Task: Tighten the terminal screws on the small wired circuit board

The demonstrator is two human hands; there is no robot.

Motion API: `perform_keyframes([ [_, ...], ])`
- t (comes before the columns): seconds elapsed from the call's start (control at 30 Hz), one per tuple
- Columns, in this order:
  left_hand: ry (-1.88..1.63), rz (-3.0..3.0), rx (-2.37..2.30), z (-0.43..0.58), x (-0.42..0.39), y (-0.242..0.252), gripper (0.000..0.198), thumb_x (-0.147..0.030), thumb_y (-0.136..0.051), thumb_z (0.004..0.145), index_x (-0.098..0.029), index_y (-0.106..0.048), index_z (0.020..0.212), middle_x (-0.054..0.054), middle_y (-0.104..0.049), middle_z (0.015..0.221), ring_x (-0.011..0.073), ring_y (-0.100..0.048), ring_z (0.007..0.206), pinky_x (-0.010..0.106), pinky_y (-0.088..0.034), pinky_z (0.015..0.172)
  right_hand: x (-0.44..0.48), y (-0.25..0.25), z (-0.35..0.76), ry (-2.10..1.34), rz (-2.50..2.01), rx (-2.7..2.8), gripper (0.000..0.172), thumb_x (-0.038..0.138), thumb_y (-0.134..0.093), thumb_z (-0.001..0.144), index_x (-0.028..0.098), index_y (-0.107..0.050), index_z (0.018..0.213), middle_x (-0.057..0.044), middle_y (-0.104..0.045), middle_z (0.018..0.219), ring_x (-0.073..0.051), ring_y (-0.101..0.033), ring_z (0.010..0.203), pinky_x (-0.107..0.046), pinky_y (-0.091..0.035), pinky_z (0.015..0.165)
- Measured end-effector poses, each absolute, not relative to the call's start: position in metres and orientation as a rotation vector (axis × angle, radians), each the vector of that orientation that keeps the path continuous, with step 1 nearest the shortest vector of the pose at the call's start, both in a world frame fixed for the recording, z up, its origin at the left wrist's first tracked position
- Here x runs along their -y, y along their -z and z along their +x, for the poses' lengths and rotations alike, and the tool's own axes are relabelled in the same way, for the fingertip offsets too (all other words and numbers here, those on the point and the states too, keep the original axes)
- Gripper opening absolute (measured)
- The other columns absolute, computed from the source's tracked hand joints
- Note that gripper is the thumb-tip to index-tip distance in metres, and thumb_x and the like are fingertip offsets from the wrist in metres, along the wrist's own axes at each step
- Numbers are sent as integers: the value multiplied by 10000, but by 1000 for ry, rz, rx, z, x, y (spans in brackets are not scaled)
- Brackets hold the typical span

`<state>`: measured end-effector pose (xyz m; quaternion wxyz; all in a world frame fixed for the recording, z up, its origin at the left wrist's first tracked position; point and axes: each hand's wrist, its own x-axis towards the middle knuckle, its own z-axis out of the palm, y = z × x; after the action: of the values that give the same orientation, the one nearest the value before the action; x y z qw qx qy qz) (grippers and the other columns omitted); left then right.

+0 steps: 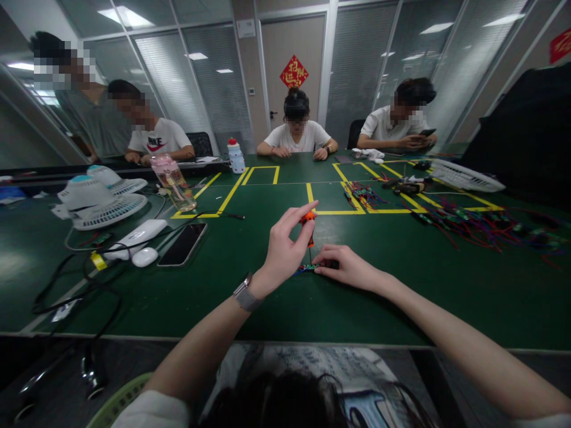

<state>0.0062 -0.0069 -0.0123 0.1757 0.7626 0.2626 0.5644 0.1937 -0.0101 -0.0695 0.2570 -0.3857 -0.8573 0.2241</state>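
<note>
My left hand [288, 241], with a watch on the wrist, is closed round the orange and black handle of a screwdriver [308, 219]. The screwdriver stands upright, its thin shaft pointing down at a small green circuit board [307, 268] with coloured wires, which lies on the table. Whether the tip sits in a screw is too small to tell. My right hand [341, 266] pinches the right end of the board, and a small black part shows under its fingers.
On the green table [250, 309] at left lie a phone [182, 244], a white mouse-like case [145, 257], black cables and white fans [107, 205]. A bottle [175, 184] stands behind. Wired boards [486, 229] are heaped at right. Several people sit or stand beyond.
</note>
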Motion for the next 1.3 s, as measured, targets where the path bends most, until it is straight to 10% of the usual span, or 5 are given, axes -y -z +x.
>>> perform_keyframes([
  [1.13, -1699, 2170, -899, 6, 7, 12, 200, -246, -642, 866, -200, -680, 1057, 15, -583, 874, 116, -553, 770, 246, -474, 738, 9, 73, 194, -588, -1044, 2332, 169, 260, -643, 862, 152, -731, 958, -59, -628, 843, -156, -603, 696, -274, -482, 654],
  [1.3, -1672, 2171, -799, 6, 8, 12, 271, -224, -461, 967, -219, -631, 1178, 54, -607, 1056, 144, -585, 978, 283, -472, 861, 9, 73, 194, -594, -1048, 2333, 177, 263, -641, 865, 152, -730, 971, -62, -632, 851, -159, -605, 707, -278, -482, 659],
])
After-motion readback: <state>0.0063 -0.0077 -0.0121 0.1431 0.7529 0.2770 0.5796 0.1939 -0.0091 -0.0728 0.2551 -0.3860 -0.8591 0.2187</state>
